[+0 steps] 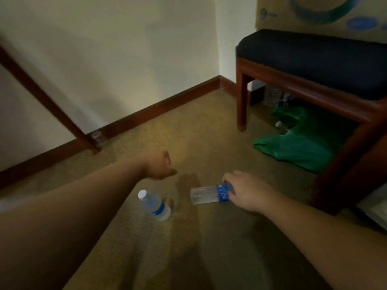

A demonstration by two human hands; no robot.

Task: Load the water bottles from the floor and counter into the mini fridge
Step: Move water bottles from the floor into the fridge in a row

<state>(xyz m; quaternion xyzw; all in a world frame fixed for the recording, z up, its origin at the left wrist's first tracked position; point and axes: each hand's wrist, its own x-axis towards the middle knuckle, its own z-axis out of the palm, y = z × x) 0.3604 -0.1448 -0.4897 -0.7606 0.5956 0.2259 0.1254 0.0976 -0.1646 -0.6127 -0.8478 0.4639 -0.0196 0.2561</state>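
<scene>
My right hand (243, 190) wraps the lying clear plastic bottle (209, 194) at its blue label; my left hand (160, 166) hovers loosely open, empty, above carpet (209, 248).

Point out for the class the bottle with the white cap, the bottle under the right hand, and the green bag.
Bottle with the white cap (155, 205): head view, on its clear body.
Bottle under the right hand (204, 194): head view, on its clear lower half.
Green bag (297, 147): head view, on its crumpled middle.
</scene>
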